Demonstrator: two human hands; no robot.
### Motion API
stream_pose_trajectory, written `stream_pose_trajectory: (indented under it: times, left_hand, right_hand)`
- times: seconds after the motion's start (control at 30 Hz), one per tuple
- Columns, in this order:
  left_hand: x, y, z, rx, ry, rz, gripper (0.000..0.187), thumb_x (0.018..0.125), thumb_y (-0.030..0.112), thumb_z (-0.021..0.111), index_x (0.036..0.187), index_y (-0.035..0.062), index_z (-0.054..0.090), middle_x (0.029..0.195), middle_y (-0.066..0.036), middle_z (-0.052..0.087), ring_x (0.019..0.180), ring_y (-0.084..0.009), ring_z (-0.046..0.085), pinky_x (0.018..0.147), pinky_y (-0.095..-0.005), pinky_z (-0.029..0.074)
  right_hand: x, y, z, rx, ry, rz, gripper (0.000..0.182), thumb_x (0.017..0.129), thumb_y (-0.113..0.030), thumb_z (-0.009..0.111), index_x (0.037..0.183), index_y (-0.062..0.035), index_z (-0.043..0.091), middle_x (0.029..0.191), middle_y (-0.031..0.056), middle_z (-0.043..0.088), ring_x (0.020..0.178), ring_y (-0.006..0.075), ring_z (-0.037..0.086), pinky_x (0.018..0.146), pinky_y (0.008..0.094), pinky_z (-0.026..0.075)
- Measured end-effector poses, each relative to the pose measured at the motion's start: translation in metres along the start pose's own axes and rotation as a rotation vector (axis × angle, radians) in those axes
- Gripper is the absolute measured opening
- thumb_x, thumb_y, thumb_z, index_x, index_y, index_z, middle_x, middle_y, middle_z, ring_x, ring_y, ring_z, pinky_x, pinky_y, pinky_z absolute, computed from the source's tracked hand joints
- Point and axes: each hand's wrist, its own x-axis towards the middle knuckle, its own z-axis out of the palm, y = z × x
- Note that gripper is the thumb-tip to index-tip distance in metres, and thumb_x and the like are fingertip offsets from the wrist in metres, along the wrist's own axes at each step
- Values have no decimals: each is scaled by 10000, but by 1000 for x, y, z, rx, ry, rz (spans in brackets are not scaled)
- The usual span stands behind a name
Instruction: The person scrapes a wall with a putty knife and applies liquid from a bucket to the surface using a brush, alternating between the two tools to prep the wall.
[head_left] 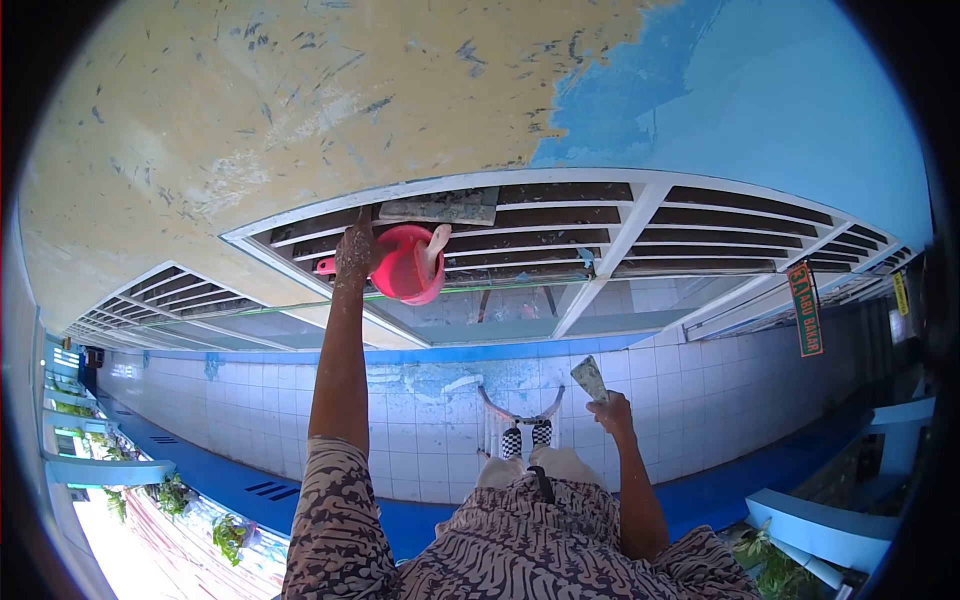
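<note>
My right hand [613,412] grasps the scraper [589,379]. My left [354,252]: grip unclear, at the pot's handle [325,267]. Pot [408,266] sits just right of it; a wrist knock could spill it. Board [440,207], above-right against slats [565,205], could slip.

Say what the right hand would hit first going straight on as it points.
Leading with its flat tool, the right hand would probably meet the window frame first, near its lower edge, though depth is unclear.
</note>
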Motion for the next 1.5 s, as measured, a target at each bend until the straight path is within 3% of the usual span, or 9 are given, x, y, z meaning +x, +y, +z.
stream_pose_trajectory:
  times: [0.17,0.37,0.53,0.73,0.9,1.1,1.23,1.33,1.5]
  left_hand:
    - [-2,6,-7,-7,-47,-45,1041,750,347,872,1591,138,295,1238,-317,673,1188,-491,635,1012,-560,526]
    - [-7,13,-15,8,-71,-82,1096,725,380,887,1604,140,278,1237,-315,672,1192,-476,639,1003,-553,532]
    - [-5,4,-8,9,-10,-42,1084,693,377,897,1582,150,320,1122,-324,702,1110,-486,671,965,-568,543]
    - [-3,1,-7,-11,-37,-32,1170,675,352,921,1610,103,263,1280,-312,653,1203,-472,632,1015,-558,523]
    - [-4,-5,-11,19,-53,50,1193,667,369,914,1614,93,242,1344,-315,616,1251,-484,598,1053,-554,505]
    - [-5,-9,-23,12,-102,121,1212,658,338,922,1618,77,229,1488,-324,493,1354,-470,518,1101,-537,475]
    - [-15,-17,-24,-47,-149,67,1211,659,333,927,1616,69,234,1304,-330,636,1244,-487,602,1048,-536,511]
    - [-37,-23,-30,-87,-59,150,1110,681,316,909,1602,114,325,1228,-310,681,1163,-461,657,1003,-532,535]
    - [-67,-38,-56,-64,34,394,502,810,318,800,1288,189,717,1106,-173,754,1037,-406,709,917,-505,562]
  right_hand:
    - [-6,-51,-31,371,-207,102,364,926,-312,704,917,51,735,666,107,667,517,164,603,499,325,519]
    - [2,-104,-53,917,-274,-212,295,993,-286,646,996,7,615,732,76,636,530,155,582,461,300,483]
    - [-8,-160,-76,841,-294,-245,258,964,-272,651,983,-18,612,732,88,637,527,182,611,483,335,533]
    - [-27,-192,-90,1039,-255,-342,246,952,-189,610,1099,6,581,878,135,690,577,242,679,511,379,587]
    - [-23,-180,-92,945,-140,-89,646,1010,-630,539,939,-1,668,673,149,682,471,223,618,437,341,487]
    - [-30,-165,-92,926,-54,-86,572,1004,-573,591,966,-6,656,675,143,671,468,207,603,439,330,485]
    - [-33,-154,-87,878,-13,-118,396,982,-408,694,1016,-17,644,715,130,670,496,192,611,447,320,496]
    - [-37,-152,-86,890,-18,-63,338,962,-344,726,1030,-23,644,731,130,669,510,189,617,450,320,503]
    - [-25,-138,-72,848,-28,-130,361,966,-365,719,1037,-19,648,724,130,663,505,198,616,442,329,502]
